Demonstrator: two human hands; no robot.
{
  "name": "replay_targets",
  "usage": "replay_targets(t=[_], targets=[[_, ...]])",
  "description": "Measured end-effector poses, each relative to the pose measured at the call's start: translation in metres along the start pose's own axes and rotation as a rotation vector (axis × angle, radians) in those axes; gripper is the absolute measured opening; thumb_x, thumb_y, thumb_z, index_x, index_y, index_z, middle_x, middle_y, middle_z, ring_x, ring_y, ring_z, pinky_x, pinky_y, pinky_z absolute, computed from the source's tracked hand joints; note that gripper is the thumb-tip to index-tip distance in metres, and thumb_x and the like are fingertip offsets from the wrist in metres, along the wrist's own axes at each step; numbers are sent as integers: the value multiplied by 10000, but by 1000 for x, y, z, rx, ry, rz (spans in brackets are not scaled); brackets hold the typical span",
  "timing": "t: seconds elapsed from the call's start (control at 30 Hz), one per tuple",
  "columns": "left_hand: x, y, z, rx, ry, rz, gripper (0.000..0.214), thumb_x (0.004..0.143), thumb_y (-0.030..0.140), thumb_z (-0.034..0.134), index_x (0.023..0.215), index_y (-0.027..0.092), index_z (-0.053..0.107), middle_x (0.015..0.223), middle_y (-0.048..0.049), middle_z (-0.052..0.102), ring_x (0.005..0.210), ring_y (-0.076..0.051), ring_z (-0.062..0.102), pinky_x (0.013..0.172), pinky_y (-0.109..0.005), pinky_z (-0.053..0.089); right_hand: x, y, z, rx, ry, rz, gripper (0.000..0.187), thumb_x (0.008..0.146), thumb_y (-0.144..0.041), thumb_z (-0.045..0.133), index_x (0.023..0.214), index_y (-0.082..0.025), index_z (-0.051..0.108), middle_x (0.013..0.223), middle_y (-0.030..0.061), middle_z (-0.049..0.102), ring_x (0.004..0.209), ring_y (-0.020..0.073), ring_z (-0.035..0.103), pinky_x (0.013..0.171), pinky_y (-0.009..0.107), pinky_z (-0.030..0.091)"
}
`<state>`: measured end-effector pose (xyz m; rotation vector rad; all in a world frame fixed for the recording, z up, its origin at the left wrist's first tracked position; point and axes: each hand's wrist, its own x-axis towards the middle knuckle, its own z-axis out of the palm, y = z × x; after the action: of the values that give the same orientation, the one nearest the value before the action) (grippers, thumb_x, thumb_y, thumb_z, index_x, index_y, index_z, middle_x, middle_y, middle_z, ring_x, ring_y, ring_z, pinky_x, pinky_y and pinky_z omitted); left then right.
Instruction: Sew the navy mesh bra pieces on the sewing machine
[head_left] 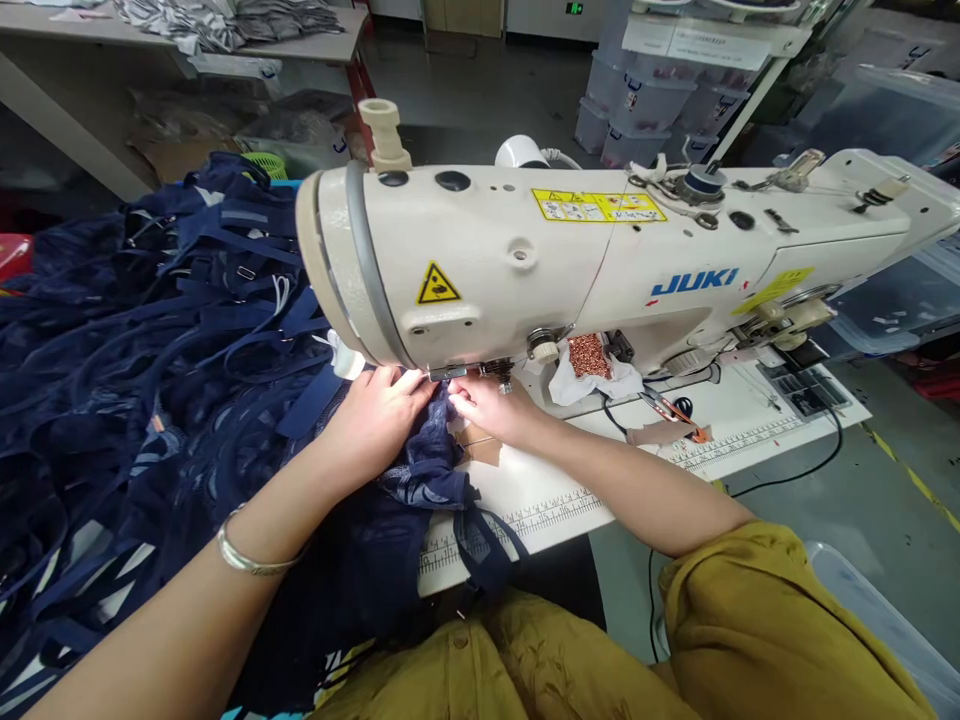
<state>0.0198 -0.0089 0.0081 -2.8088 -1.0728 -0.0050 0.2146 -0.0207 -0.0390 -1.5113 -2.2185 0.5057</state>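
Note:
A white JUKI sewing machine (pixel 480 260) stands across the view, its needle area largely hidden behind the head and my fingers. Under the head lies a navy mesh garment (pixel 430 440), its folds and straps hanging over the front edge of the machine table (pixel 540 515). My left hand (pixel 379 415) grips the garment's left side, its fingertips close to the needle area and partly hidden. On the other side, my right hand (pixel 491 405) is closed, pinching the garment's edge between thumb and fingers.
A large heap of navy garments (pixel 150 370) with straps and rings fills the left. To the right lie orange-handled scissors or snips (pixel 675 415) and a white cloth with copper-coloured scouring mesh (pixel 590 357). Plastic boxes (pixel 637 100) are stacked behind. A printed ruler (pixel 555 508) runs along the table edge.

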Motion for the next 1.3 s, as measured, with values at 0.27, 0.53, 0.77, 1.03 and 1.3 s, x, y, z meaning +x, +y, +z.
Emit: replay_targets(t=[0.27,0.53,0.77,1.03,1.3], targets=[[5,-1,-2,76,-22,11,418,920,141,394,1233,153,671,1213,-181,649,966,-316,604,812,-452,475,-11,-4,-6,-50,3,-48,210,982,-295,488,981,-228,687,1055,27,709,976,159,627,853,248,439],[4,-6,8,79,15,56,390,914,152,410,1179,135,696,1107,-202,668,977,-333,609,831,-462,479,-28,-26,-14,-368,-16,-73,186,955,-311,501,1034,-207,634,1068,71,678,939,218,627,781,306,469],[5,-7,12,42,8,69,399,900,139,394,1166,125,691,1169,-204,649,976,-325,605,861,-474,475,-23,-24,-22,-313,-53,-13,256,1001,-325,430,1043,-218,659,1111,60,697,1016,216,638,797,302,489],[5,-8,11,17,-34,59,384,907,153,392,1151,133,688,1161,-202,652,968,-311,619,887,-482,465,-14,-11,-28,-120,-24,136,295,1004,-361,432,1132,-239,669,1132,45,728,1081,207,654,904,302,494],[5,-18,11,-210,-36,47,384,956,215,311,1060,118,668,999,-162,660,890,-264,605,843,-408,480,-7,-5,-28,-86,-70,163,268,975,-277,431,941,-214,689,1147,52,719,1069,199,646,914,287,473]])
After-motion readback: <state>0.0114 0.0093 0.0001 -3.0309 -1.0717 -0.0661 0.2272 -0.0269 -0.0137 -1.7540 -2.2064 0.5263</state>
